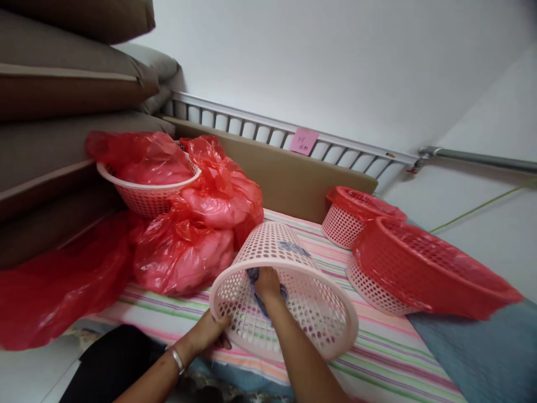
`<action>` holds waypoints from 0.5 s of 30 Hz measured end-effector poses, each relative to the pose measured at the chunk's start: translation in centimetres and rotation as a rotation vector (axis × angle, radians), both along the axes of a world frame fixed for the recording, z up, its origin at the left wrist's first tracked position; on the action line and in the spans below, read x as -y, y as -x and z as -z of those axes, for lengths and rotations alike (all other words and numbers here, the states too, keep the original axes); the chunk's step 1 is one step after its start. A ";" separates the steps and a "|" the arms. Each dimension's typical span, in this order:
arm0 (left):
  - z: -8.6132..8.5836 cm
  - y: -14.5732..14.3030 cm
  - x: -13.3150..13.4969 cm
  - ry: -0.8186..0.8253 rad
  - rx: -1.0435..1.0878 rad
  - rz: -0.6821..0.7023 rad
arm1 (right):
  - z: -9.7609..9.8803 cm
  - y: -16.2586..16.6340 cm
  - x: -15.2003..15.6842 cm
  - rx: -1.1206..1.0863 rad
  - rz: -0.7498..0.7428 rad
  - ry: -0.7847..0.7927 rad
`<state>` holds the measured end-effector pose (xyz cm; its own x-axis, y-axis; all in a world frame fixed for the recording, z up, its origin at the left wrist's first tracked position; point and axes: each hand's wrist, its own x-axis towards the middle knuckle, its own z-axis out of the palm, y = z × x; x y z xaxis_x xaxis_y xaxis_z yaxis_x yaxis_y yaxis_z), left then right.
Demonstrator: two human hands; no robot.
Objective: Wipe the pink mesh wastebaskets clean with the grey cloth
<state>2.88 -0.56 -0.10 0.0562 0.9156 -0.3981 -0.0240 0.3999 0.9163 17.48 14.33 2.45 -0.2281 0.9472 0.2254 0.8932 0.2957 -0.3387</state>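
A pale pink perforated plastic basket (289,266) lies on its side on the striped cloth, its mouth facing me. My left hand (216,330) grips its rim at the lower left, with fingers curled around the edge. Inside the basket, my right hand (268,282) is closed on a dark blue-grey cloth (260,301) and presses it to the inner wall. Through the holes on the upper side, a greyish patch of cloth shows. My right fingertips are partly hidden.
Left of the basket lie red plastic bags (184,252) and another pink basket (146,196) with a bag in it. Stacked brown cushions (75,89) rise at far left. On the right stand bag-lined baskets (380,280). A board (293,184) and white railing (251,129) run behind.
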 end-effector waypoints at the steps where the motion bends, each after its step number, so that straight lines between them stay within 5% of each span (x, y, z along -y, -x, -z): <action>1: -0.2 0.0 0.0 -0.002 -0.002 -0.006 | 0.0 -0.1 1.6 0.029 -0.011 -0.002; 9: -0.2 -0.1 0.1 -0.063 -0.003 -0.032 | 0.2 -1.9 15.0 0.166 -0.161 0.010; 15: -0.2 0.1 0.3 -0.107 0.030 -0.012 | -0.2 -2.2 15.7 0.119 -0.194 0.021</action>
<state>2.82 -0.83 0.11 0.0554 0.9534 -0.2966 -0.0567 0.2996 0.9524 19.70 -1.33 2.67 -0.4298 0.8874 0.1666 0.8546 0.4594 -0.2421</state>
